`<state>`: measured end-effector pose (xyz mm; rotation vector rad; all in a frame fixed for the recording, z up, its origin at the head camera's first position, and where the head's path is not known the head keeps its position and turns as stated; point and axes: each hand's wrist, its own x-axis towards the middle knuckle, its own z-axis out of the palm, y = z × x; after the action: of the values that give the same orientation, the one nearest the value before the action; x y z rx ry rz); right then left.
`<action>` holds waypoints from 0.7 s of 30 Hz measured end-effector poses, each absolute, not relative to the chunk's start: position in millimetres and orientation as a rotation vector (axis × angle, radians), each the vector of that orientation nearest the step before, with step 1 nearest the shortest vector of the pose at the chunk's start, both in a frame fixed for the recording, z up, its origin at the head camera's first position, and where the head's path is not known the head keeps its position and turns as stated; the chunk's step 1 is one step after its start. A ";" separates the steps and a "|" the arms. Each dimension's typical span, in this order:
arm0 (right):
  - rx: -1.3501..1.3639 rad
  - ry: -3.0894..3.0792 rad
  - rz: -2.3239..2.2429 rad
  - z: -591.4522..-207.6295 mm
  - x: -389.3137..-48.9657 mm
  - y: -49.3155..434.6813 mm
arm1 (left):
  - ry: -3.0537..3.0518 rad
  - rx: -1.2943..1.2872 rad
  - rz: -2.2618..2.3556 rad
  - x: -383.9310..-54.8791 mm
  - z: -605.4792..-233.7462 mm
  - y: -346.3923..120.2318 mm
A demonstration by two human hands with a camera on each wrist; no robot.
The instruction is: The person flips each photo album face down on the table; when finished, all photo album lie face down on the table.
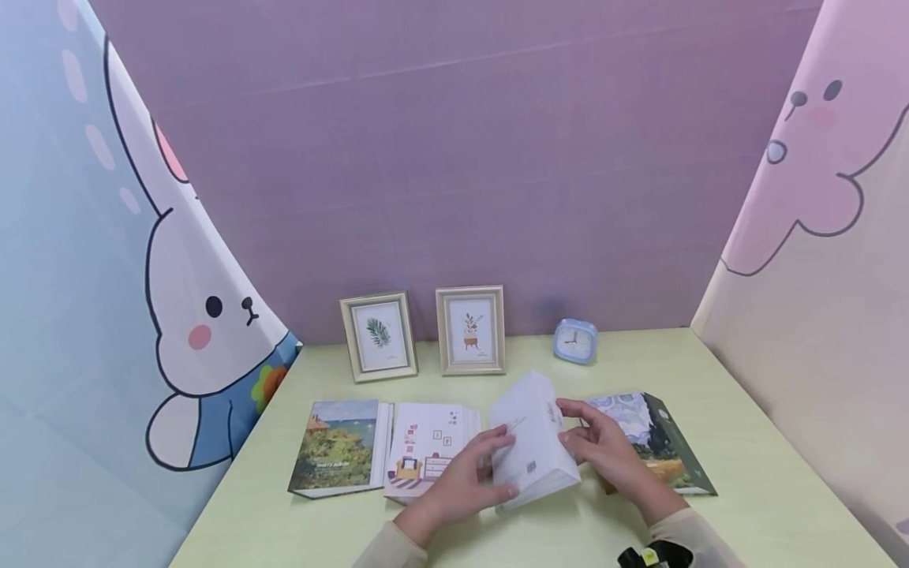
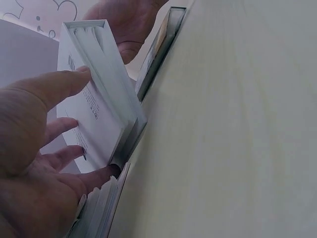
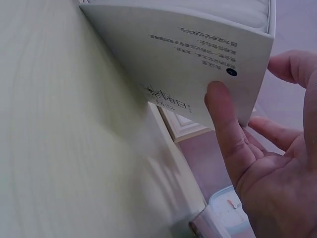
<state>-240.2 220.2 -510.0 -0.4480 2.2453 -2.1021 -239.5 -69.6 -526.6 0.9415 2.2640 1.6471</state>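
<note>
A thick white photo album [image 1: 521, 442] stands tilted between my two hands over the table, printed text and a barcode on its cover. My left hand [image 1: 465, 473] holds its left side; in the left wrist view the thumb [image 2: 69, 85] lies at the cover's edge and the fingers touch the cover. My right hand [image 1: 607, 442] pinches the spine edge, with one finger pad [image 3: 220, 99] on the printed spine and other fingers at the cover's far side. Just left of it lies an album with a furniture drawing [image 1: 433, 442]. A painting-covered album [image 1: 656, 442] lies beyond my right hand.
Another album with a landscape cover [image 1: 337, 450] lies at the left of the pale table [image 1: 284, 536]. Two picture frames [image 1: 346, 331] [image 1: 439, 331] and a blue alarm clock [image 1: 576, 341] stand along the back, before a purple backdrop. Printed cloth walls flank both sides.
</note>
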 end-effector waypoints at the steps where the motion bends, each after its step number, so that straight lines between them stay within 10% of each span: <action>1: -0.441 2.257 -2.093 -509.6 -240.1 220.6 | 2.273 0.935 1.635 -239.8 -527.1 -69.7; 21: -0.258 2.533 -1.818 -509.8 -246.5 229.1 | 2.299 0.830 1.588 -236.9 -521.2 -68.5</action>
<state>-246.5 229.1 -509.8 -0.2576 2.5331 -1.8176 -236.9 -68.5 -521.2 0.8301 2.2992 1.5877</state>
